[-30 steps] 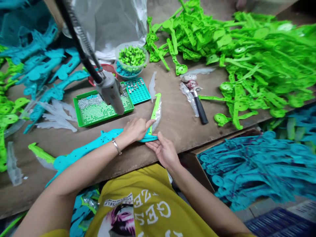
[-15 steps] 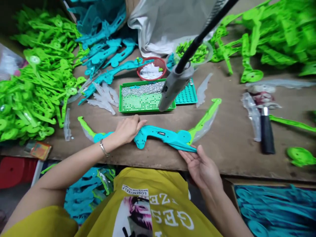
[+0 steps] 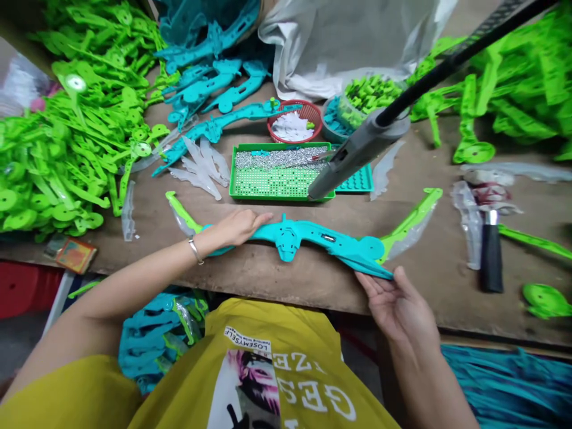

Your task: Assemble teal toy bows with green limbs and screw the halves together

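A teal bow-shaped plastic piece (image 3: 308, 232) lies across the near part of the table. Green arms with clear strips slant up from both its ends, the right one (image 3: 409, 226) longer in view. Over the left part of the teal piece, my left hand (image 3: 239, 227) is closed around it, just left of its central block. My right hand (image 3: 397, 298), palm up, pinches the lower right tip of the piece between thumb and fingers.
Green parts (image 3: 67, 155) heap at the left, more (image 3: 522, 89) at the right. A green tray (image 3: 268, 199) of small metal pieces sits behind the bow, below a grey tool (image 3: 353, 155) on a black arm. A black-handled hammer (image 3: 491, 256) lies right. A red basket (image 3: 313, 128) stands behind.
The teal piece has moved to the right with my right hand on its tip. My left hand now sits further left along it, leaving the central block uncovered. The view has shifted slightly.
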